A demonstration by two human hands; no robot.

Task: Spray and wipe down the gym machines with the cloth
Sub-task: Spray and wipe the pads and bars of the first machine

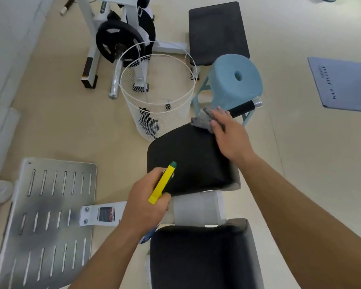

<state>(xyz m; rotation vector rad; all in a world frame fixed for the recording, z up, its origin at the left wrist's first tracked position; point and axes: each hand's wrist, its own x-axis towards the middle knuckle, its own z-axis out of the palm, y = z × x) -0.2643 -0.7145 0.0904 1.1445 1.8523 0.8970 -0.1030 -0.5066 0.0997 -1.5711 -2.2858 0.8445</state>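
Note:
My left hand grips a spray bottle with a yellow and green head, its nozzle pointing over a black seat pad of the gym machine. My right hand presses a grey cloth against the far right corner of that pad, beside a black handle grip. A second black pad lies nearer to me, joined by a white frame piece. Most of the bottle's body is hidden under my left hand.
A white wire basket stands just beyond the pad. A light blue plastic stool sits at its right. A slotted metal footplate lies at lower left. Weight plates on a white frame and another black bench stand farther off.

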